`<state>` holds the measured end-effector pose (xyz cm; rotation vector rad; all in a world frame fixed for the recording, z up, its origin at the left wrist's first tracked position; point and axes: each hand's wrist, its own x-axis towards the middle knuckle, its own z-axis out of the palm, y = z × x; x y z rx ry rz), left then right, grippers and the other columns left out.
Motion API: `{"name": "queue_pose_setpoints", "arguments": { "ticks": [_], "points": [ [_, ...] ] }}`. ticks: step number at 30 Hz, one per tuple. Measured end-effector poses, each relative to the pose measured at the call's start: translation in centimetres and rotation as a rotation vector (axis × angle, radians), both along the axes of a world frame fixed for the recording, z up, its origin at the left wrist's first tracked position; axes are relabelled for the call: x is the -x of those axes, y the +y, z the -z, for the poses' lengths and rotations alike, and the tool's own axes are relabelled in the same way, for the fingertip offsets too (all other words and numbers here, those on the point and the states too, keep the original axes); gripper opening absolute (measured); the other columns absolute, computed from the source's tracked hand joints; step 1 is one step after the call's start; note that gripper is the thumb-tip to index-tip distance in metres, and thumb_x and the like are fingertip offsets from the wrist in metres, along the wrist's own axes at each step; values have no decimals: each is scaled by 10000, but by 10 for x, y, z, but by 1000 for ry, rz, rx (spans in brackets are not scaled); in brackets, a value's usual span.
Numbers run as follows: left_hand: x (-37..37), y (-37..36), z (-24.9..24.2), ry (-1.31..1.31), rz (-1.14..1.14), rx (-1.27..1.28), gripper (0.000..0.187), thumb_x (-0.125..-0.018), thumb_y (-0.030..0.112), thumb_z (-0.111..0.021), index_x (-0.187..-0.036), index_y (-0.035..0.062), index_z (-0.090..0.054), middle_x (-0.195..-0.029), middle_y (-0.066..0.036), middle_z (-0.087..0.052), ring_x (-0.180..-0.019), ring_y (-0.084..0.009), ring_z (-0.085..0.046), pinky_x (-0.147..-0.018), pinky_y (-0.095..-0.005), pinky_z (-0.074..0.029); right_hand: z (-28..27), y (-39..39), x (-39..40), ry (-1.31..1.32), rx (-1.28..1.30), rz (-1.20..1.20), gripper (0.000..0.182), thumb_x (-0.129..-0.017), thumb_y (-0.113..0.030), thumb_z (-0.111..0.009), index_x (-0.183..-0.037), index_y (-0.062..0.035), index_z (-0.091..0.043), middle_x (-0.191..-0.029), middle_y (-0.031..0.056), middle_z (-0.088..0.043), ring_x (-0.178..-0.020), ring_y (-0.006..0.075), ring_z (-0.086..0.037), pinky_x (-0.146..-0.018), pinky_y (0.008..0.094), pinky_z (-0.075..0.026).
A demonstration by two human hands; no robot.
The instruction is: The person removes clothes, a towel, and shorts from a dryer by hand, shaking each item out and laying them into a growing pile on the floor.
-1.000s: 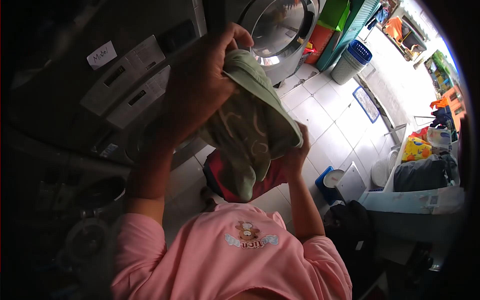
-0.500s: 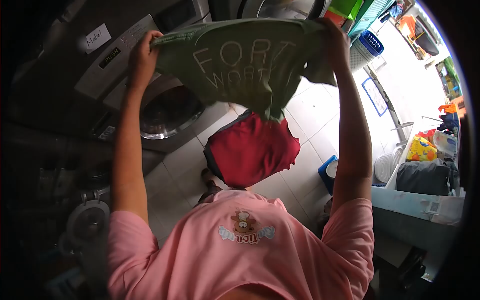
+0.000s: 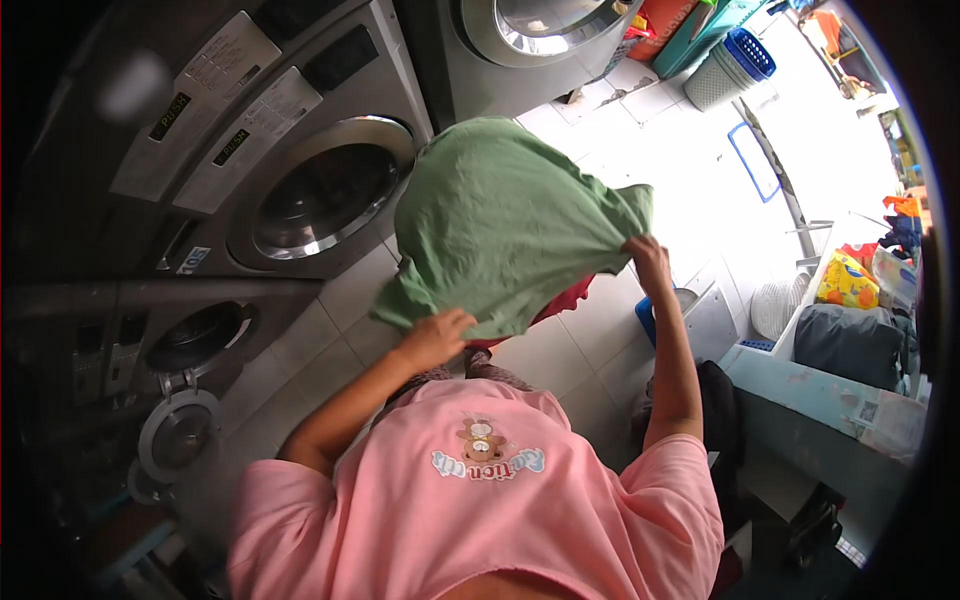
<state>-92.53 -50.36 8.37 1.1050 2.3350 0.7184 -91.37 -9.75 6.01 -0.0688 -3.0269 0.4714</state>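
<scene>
A green shirt (image 3: 500, 215) is spread out in the air in front of me, its plain side showing. My left hand (image 3: 437, 338) grips its lower left edge. At the right side, my right hand (image 3: 648, 255) pinches the cloth near a sleeve. Beneath the green shirt a bit of red cloth (image 3: 568, 298) shows; the rest of it is hidden.
Front-loading machines with round glass doors (image 3: 330, 190) stand at the left and top. A lower machine has its round door (image 3: 178, 440) open. At the right are a light-blue bin (image 3: 820, 395) with bagged items, a basket (image 3: 725, 75) and a blue-framed board (image 3: 753, 162).
The green shirt has come down from overhead, its lettering now out of sight. Both hands have lowered, the left one moving right. Much of the red cloth is now covered.
</scene>
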Motion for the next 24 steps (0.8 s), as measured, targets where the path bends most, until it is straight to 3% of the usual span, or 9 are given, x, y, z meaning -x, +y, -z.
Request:
{"name": "queue_pose_setpoints", "arguments": {
  "ticks": [3, 4, 6, 8, 12, 16, 18, 22, 24],
  "points": [
    [-35, 5, 51, -134, 107, 66, 336, -729, 182, -565, -1036, 74, -482, -918, -97, -538, -908, -247, -532, -744, -321, -443, 51, 4, -50, -553, -171, 112, 249, -695, -130, -603, -930, -211, -592, -986, 39, -536, -986, 213, -497, -835, 398, -360],
    [-37, 2, 66, -336, 176, 137, 334, -736, 194, -565, -1036, 68, -488, -919, -97, -546, -907, -235, -534, -751, -325, -439, 50, 0, -53, -730, -131, 172, 353, -665, -150, -659, -1001, -221, -578, -1042, 66, -538, -1015, 248, -490, -851, 419, -369],
    [-33, -7, 68, -539, 235, 205, 334, -742, 205, -565, -1036, 63, -494, -920, -98, -554, -906, -222, -536, -758, -329, -434, 76, 15, -44, -798, 69, 124, 346, -690, -190, -644, -1027, -203, -567, -1031, 87, -549, -1005, 275, -497, -834, 437, -390],
    [-10, -27, 47, -482, -72, 116, 312, -741, 201, -560, -1014, 58, -509, -927, -104, -563, -889, -221, -544, -763, -338, -431, 63, 8, -8, -737, 88, 105, 322, -720, -224, -615, -1032, -172, -555, -1010, 102, -562, -985, 292, -507, -803, 442, -407],
    [28, -80, 50, -193, -306, 60, 308, -746, 208, -561, -1011, 61, -503, -932, -155, -552, -874, -283, -544, -748, -368, -427, -62, -64, 112, -435, 88, -25, 324, -757, -238, -579, -1061, -142, -526, -1017, 98, -562, -1005, 260, -495, -821, 407, -392],
    [59, -127, 48, -238, -416, 26, 327, -756, 223, -570, -1023, 45, -510, -905, -119, -584, -836, -250, -564, -736, -343, -437, -232, -195, 217, 319, -13, -335, 360, -742, -188, -591, -1091, -146, -509, -1130, 85, -486, -1110, 245, -406, -905, 391, -330],
    [70, -150, 43, -186, -429, -62, 321, -759, 244, -566, -1010, 54, -504, -869, -148, -583, -843, -293, -560, -738, -378, -436, -319, -275, 245, 680, -3, -468, 371, -736, -191, -594, -1088, -124, -502, -1164, 83, -455, -1134, 256, -379, -923, 385, -316],
    [87, -202, 33, -215, -415, -87, 346, -756, 254, -579, -1025, 52, -502, -900, -131, -583, -855, -267, -558, -742, -356, -435, -438, -415, 291, 960, 192, -627, 446, -737, -308, -599, -1106, -86, -484, -1162, 116, -455, -1119, 292, -386, -916, 376, -324],
    [91, -224, 40, -240, -439, -100, 345, -761, 246, -580, -1036, 54, -500, -913, -129, -581, -864, -258, -556, -747, -348, -432, -478, -478, 316, 856, 455, -601, 599, -694, -450, -611, -1123, -58, -464, -1149, 171, -454, -1105, 318, -394, -894, 394, -346]
  ]
}}
